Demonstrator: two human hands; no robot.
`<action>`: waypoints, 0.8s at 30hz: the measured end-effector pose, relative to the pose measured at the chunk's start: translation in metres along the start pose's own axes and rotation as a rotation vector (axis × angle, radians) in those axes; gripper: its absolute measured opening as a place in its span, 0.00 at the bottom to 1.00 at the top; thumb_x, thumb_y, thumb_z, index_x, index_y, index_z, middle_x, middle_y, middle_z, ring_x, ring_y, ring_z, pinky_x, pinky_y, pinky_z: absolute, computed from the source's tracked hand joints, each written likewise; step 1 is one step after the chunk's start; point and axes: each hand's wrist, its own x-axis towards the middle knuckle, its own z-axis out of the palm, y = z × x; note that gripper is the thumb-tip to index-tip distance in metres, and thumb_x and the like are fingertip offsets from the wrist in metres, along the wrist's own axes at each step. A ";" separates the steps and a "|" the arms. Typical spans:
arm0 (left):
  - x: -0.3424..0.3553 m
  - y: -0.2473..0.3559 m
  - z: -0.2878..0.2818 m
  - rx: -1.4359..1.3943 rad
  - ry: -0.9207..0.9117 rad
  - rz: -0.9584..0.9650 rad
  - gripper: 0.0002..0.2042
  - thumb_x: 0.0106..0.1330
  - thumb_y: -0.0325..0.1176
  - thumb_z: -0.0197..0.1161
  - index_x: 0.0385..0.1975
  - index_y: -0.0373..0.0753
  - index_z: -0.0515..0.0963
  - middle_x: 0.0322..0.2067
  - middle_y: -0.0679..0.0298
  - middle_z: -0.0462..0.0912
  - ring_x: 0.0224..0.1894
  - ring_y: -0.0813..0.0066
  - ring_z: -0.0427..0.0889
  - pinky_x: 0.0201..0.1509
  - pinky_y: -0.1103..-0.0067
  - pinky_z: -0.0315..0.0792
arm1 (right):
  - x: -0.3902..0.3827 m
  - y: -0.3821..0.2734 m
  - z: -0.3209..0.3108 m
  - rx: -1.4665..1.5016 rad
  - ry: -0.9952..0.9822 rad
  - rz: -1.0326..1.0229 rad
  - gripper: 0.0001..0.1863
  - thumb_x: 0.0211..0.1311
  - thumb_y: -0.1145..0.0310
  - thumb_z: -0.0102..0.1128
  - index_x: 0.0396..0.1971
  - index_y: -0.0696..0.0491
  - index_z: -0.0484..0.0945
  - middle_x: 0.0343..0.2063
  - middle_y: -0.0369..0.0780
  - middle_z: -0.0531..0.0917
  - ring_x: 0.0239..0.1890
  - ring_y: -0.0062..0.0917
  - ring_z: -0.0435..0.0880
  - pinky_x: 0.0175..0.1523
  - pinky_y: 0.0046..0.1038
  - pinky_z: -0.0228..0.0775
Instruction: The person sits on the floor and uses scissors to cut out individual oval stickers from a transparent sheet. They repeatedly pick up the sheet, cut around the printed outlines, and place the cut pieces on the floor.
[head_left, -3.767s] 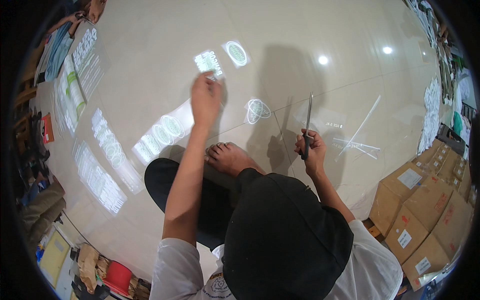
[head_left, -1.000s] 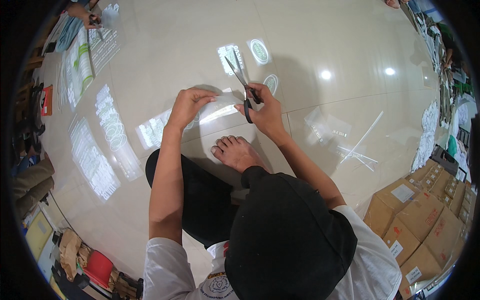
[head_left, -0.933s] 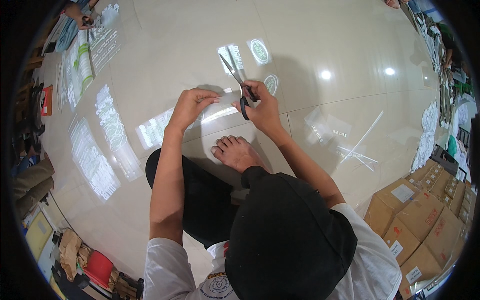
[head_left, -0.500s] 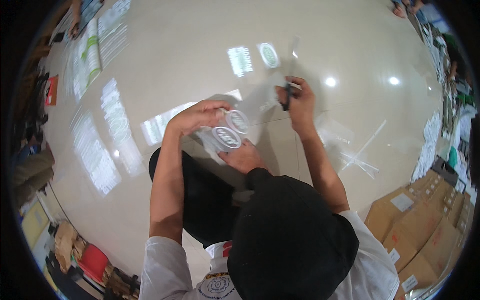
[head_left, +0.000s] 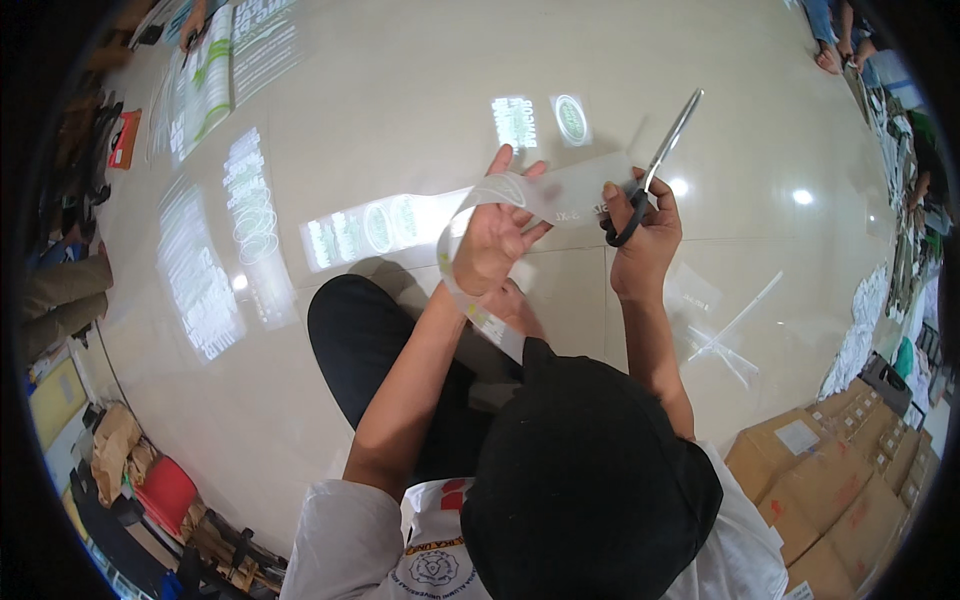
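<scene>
My right hand [head_left: 645, 240] is closed around the black handles of a pair of scissors [head_left: 672, 135], whose silver blades point up and to the right, away from me. The end of a long translucent film strip [head_left: 585, 188] with printing on it lies at the thumb of that hand. My left hand [head_left: 488, 245] has its fingers spread, palm turned up. The strip runs across its fingers, then curls down around the wrist toward my bare foot [head_left: 512, 308]. Whether the left fingers pinch the strip at any point, I cannot make out.
Two small printed film pieces, one with lettering [head_left: 515, 122] and one with an oval [head_left: 571, 120], lie ahead. More printed sheets [head_left: 200, 270] spread left. Thin offcuts [head_left: 735, 320] lie right, near cardboard boxes [head_left: 810, 470]. Other people's hands [head_left: 192, 25] show at the far edges.
My left hand has moved right and turned palm up, its fingers spreading; the strip now loops around it. My right hand has moved slightly right and down, and the scissors now tilt to the right.
</scene>
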 end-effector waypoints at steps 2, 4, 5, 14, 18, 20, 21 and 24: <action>-0.001 0.012 0.008 -0.124 0.059 -0.006 0.56 0.66 0.73 0.58 0.82 0.42 0.41 0.80 0.47 0.51 0.79 0.46 0.60 0.76 0.54 0.67 | -0.002 -0.003 -0.003 -0.002 -0.025 -0.029 0.24 0.62 0.76 0.76 0.55 0.58 0.75 0.32 0.37 0.87 0.31 0.16 0.84 0.33 0.17 0.73; -0.005 0.017 0.025 -0.171 0.134 0.049 0.57 0.65 0.76 0.56 0.82 0.40 0.42 0.79 0.45 0.52 0.78 0.45 0.60 0.76 0.54 0.67 | -0.006 -0.009 -0.008 -0.036 -0.015 -0.047 0.24 0.62 0.76 0.76 0.55 0.58 0.75 0.32 0.37 0.87 0.31 0.15 0.84 0.34 0.17 0.74; -0.008 0.016 0.032 -0.194 0.172 0.073 0.58 0.64 0.77 0.54 0.82 0.39 0.43 0.79 0.44 0.53 0.78 0.45 0.60 0.76 0.54 0.67 | -0.008 -0.011 -0.011 -0.054 -0.008 -0.054 0.24 0.62 0.76 0.76 0.55 0.58 0.75 0.33 0.38 0.87 0.31 0.15 0.84 0.34 0.18 0.74; -0.010 -0.009 0.063 -0.197 0.290 -0.041 0.28 0.85 0.45 0.45 0.78 0.39 0.54 0.71 0.48 0.69 0.71 0.48 0.73 0.71 0.55 0.74 | -0.022 -0.026 -0.057 -0.120 0.081 -0.083 0.25 0.62 0.77 0.76 0.56 0.59 0.75 0.31 0.37 0.87 0.32 0.14 0.83 0.36 0.17 0.74; -0.003 -0.011 0.076 -0.172 0.257 -0.198 0.25 0.85 0.42 0.45 0.76 0.38 0.59 0.68 0.48 0.74 0.68 0.47 0.77 0.68 0.55 0.78 | -0.024 -0.033 -0.094 -0.137 0.194 -0.135 0.24 0.61 0.75 0.77 0.54 0.60 0.76 0.31 0.36 0.86 0.31 0.14 0.83 0.36 0.18 0.75; 0.000 -0.015 0.082 -0.169 0.244 -0.245 0.24 0.85 0.40 0.45 0.75 0.38 0.60 0.67 0.49 0.75 0.68 0.48 0.77 0.67 0.56 0.79 | -0.021 -0.033 -0.114 -0.057 0.214 -0.129 0.24 0.61 0.74 0.77 0.54 0.60 0.76 0.31 0.36 0.86 0.32 0.15 0.83 0.37 0.19 0.76; 0.003 -0.021 0.087 -0.192 0.227 -0.259 0.24 0.86 0.40 0.45 0.75 0.38 0.60 0.67 0.50 0.75 0.68 0.48 0.77 0.67 0.57 0.80 | -0.019 -0.035 -0.126 -0.026 0.225 -0.134 0.24 0.61 0.74 0.78 0.54 0.60 0.76 0.30 0.36 0.86 0.32 0.16 0.83 0.38 0.20 0.77; 0.012 -0.038 0.105 -0.151 0.200 -0.274 0.24 0.86 0.41 0.45 0.75 0.38 0.60 0.67 0.51 0.75 0.68 0.49 0.77 0.67 0.59 0.80 | -0.036 -0.025 -0.155 -0.004 0.272 -0.108 0.25 0.67 0.68 0.75 0.57 0.60 0.73 0.30 0.37 0.83 0.32 0.19 0.82 0.40 0.23 0.76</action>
